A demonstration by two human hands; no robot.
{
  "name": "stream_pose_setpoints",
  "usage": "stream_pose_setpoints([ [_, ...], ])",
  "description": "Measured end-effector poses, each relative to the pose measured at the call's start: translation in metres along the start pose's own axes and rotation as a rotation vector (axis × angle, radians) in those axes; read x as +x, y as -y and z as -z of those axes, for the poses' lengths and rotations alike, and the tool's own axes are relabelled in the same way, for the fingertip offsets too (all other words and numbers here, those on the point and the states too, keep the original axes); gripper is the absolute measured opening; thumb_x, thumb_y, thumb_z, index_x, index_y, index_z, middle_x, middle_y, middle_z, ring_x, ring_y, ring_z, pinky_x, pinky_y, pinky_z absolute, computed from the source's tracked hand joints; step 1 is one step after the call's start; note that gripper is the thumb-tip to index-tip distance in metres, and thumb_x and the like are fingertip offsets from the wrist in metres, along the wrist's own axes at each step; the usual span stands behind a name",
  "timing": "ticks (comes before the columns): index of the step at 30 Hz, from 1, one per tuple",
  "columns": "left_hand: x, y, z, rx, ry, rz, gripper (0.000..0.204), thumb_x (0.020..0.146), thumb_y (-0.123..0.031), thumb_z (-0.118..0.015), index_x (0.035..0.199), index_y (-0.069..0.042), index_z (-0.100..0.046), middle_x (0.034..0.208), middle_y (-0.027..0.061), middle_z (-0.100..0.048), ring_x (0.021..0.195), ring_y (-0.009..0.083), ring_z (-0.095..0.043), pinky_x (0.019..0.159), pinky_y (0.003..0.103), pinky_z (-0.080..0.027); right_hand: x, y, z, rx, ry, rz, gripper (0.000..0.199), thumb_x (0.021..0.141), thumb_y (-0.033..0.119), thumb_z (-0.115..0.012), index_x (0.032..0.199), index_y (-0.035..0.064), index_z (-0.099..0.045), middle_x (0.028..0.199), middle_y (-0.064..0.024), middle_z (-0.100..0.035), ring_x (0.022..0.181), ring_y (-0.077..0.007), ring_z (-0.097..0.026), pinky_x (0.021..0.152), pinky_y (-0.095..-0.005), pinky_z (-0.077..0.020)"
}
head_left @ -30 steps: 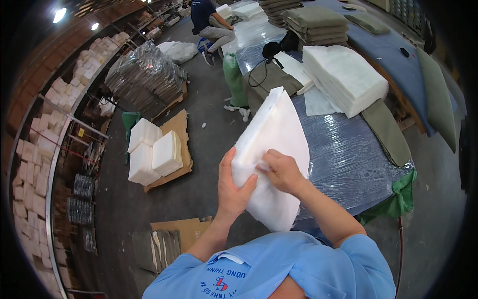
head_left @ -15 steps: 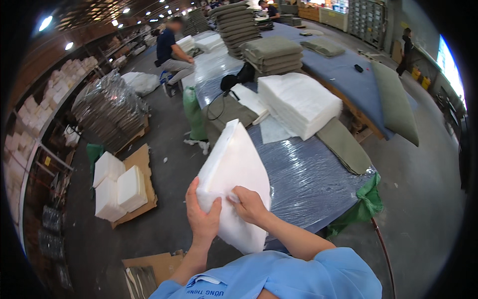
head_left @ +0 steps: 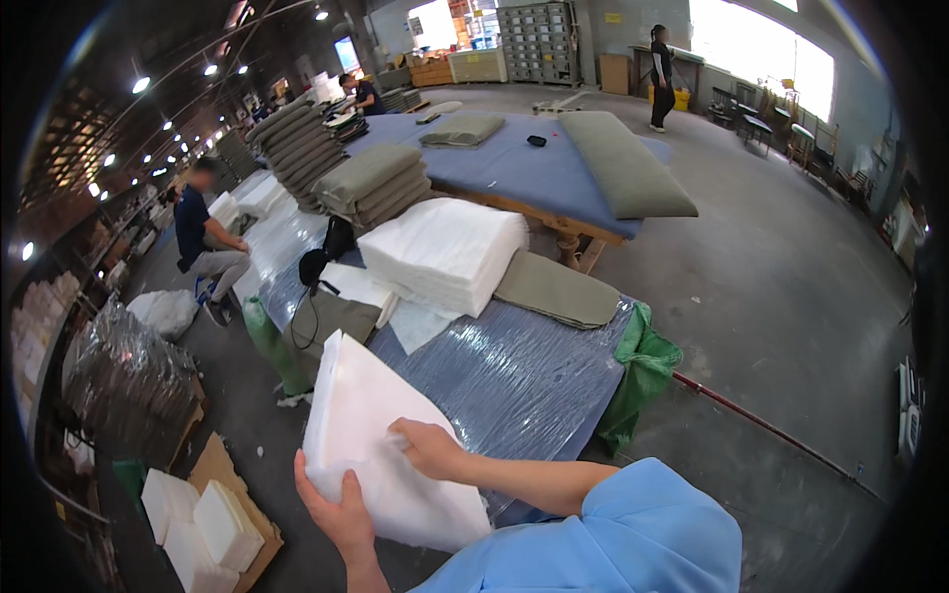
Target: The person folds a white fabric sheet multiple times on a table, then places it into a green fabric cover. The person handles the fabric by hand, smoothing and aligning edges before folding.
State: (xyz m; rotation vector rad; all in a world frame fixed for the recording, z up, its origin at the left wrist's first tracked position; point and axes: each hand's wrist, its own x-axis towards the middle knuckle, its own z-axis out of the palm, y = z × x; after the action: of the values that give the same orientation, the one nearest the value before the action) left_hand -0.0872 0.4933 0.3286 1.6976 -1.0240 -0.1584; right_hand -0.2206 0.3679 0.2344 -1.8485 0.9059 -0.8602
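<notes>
White, likely light and squashy, best held by its sides, the pad point(head_left: 395, 486) beside the tabletop point(head_left: 534, 395)'s near edge is gripped by the left hand point(head_left: 338, 507) and pinched by the right hand point(head_left: 430, 451).

Our left grip point(head_left: 338, 512) stands above a bare left forearm point(head_left: 367, 575) at the lower edge, thumb point(head_left: 352, 486) upright and spread apart from the fingers point(head_left: 302, 474). Our right grip point(head_left: 427, 450) curls inward, fingers bent; the bare right forearm point(head_left: 534, 483) runs nearly level leftward from the sleeve point(head_left: 647, 514) to the wrist point(head_left: 469, 468).
</notes>
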Motion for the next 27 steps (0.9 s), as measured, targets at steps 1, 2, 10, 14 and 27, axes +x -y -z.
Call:
stream_pose_setpoints([
  [1,0.001,0.002,0.001,-0.019,-0.009,-0.009,0.076,0.086,0.003,-0.069,0.156,-0.004,-0.043,0.154,0.0221,-0.047,0.14,0.0353,-0.05,0.118,0.046,-0.04,-0.001,0.007,-0.001,0.059,-0.031,0.123,0.041,0.088,0.002,-0.062,0.128,0.0088,-0.064,0.12,-0.0168,-0.069,0.109,-0.0393,-0.069,0.092,-0.0446,-0.0566],
  [2,0.0,0.008,0.008,-0.015,-0.028,-0.002,0.076,0.086,0.003,-0.069,0.156,-0.004,-0.043,0.155,0.0223,-0.046,0.14,0.0351,-0.05,0.118,0.045,-0.039,-0.007,0.025,-0.01,0.136,-0.04,0.24,0.04,0.089,0.003,-0.061,0.128,0.0089,-0.065,0.12,-0.017,-0.069,0.11,-0.0394,-0.069,0.092,-0.0448,-0.0565],
  [10,-0.006,0.007,0.015,-0.074,-0.055,-0.087,0.095,0.086,0.0,-0.073,0.167,-0.006,-0.022,0.158,0.0221,-0.043,0.143,0.0339,-0.047,0.12,0.044,-0.037,0.015,0.034,-0.001,0.084,0.206,-0.093,0.025,0.097,0.014,-0.06,0.12,0.0098,-0.068,0.096,-0.0164,-0.071,0.082,-0.0251,-0.068,0.079,-0.0381,-0.0547],
  [14,-0.015,0.001,-0.008,-0.115,0.013,-0.102,0.106,0.086,0.0,-0.076,0.169,-0.008,-0.009,0.16,0.0227,-0.04,0.142,0.0333,-0.048,0.118,0.042,-0.04,0.017,0.025,0.036,0.487,0.067,0.093,0.035,0.108,0.027,-0.061,0.084,0.0013,-0.065,0.083,-0.0016,-0.066,0.076,-0.0094,-0.057,0.069,-0.03,-0.0481],
  [27,-0.042,-0.008,-0.014,-0.026,0.08,-0.207,0.123,0.08,-0.005,-0.084,0.168,-0.005,0.003,0.165,0.0277,-0.032,0.147,0.0408,-0.044,0.116,0.046,-0.044,-0.003,0.149,0.055,-0.364,0.167,0.344,0.049,0.097,0.047,-0.072,0.083,0.0005,-0.065,0.075,-0.0157,-0.07,0.068,-0.0326,-0.071,0.064,-0.0434,-0.0539],
])
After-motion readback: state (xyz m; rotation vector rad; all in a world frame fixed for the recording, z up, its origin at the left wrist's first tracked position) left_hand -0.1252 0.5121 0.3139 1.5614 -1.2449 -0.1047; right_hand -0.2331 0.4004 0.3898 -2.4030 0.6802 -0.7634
